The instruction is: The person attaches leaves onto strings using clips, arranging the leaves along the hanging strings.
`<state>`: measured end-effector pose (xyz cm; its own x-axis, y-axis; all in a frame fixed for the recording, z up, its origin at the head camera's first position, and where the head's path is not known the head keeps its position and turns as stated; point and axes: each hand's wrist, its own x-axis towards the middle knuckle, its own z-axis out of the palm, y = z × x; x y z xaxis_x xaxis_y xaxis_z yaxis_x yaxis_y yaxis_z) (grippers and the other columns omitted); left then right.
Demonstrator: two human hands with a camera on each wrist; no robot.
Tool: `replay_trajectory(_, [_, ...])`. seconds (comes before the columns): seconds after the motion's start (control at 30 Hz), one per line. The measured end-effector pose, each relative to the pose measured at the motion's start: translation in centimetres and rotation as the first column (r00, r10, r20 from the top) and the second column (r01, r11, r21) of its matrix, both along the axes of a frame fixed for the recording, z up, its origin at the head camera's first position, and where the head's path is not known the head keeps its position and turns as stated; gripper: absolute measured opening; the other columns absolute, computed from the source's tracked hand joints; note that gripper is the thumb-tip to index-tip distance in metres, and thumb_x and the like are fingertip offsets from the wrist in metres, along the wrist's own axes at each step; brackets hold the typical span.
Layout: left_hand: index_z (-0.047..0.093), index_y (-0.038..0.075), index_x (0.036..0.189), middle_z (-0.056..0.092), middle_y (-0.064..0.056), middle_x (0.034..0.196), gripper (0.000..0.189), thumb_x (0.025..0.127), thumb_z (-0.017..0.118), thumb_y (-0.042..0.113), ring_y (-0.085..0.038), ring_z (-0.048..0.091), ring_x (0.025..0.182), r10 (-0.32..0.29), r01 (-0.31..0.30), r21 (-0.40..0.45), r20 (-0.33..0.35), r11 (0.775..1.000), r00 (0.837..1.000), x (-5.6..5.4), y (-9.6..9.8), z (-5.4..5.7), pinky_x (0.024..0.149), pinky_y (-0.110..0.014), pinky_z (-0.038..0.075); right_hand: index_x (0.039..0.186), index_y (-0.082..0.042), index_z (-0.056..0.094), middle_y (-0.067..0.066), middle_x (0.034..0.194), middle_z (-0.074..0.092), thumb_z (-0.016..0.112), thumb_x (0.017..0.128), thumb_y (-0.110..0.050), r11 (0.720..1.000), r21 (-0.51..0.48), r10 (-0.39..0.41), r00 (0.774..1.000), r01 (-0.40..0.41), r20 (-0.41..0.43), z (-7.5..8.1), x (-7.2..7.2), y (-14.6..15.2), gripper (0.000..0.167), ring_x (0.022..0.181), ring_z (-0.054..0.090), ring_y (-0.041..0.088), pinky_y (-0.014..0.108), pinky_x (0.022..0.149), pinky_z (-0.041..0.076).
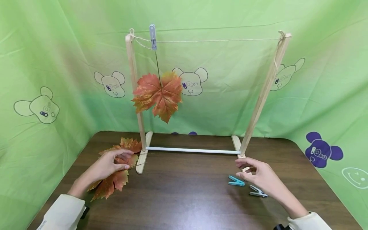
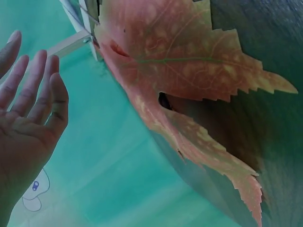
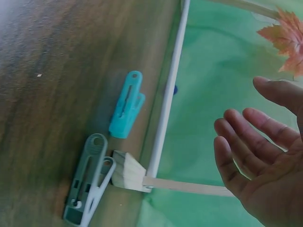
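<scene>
Head: hanging leaf (image 1: 165, 95) under clipped peg (image 1: 153, 36) on string (image 1: 218, 40); loose leaves (image 1: 110, 184) on table (image 1: 178, 191), left side. No containers in view.
Left wrist: left hand (image 2: 29, 127) empty, fingers relaxed, beside leaves. I'd lift by the stem.
Right wrist: right hand (image 3: 267, 170) empty, fingers loosely bent, near blue peg (image 3: 126, 106), grey peg (image 3: 87, 184). I'd squeeze handle ends.

Head view bright, pale glare on tabletop (image 1: 184, 185) (wrist views dimmer).

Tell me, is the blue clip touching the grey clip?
Apart. The head view shows brown table between the blue clip and the grey clip.
</scene>
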<state>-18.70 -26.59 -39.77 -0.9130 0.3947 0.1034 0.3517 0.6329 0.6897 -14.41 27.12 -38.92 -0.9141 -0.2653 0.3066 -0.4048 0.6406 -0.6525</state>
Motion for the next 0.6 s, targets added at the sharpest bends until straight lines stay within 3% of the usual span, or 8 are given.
replay_trajectory(0.13, [0.066,0.000,0.134,0.073,-0.016,0.120,0.043,0.093,0.077,0.003,-0.031,0.069,0.107,-0.028,0.029,-0.027,0.036,0.999,0.999,-0.2,0.1,-0.5,0.087,-0.037,0.059,0.114,-0.004,0.075,0.015,0.106,0.077,0.084,0.085,-0.003,1.000,0.018,0.020,1.000,-0.020,0.004,-0.6,0.0,0.1,0.031,0.085,0.066,-0.006,0.021,0.070,0.059])
replay_trajectory(0.27, [0.066,-0.002,0.133,0.073,-0.015,0.118,0.041,0.093,0.076,0.000,-0.029,0.070,0.105,-0.045,0.046,-0.035,0.046,0.998,0.998,-0.4,0.2,-0.9,0.087,-0.033,0.059,0.114,-0.001,0.074,0.012,0.099,0.077,0.085,0.084,-0.003,0.999,0.028,0.039,0.999,-0.039,0.011,-1.1,-0.1,0.2,0.032,0.086,0.066,-0.005,0.022,0.068,0.058])
replay_trajectory(0.6, [0.066,-0.007,0.129,0.073,-0.017,0.115,0.037,0.093,0.073,-0.004,-0.028,0.068,0.100,-0.098,0.100,-0.014,0.093,0.995,0.991,-0.3,0.5,-1.5,0.085,-0.030,0.057,0.117,0.002,0.072,0.010,0.102,0.077,0.085,0.085,-0.007,0.995,0.047,0.079,0.992,-0.084,0.097,-2.0,-0.1,0.3,0.036,0.088,0.066,-0.002,0.024,0.070,0.059])
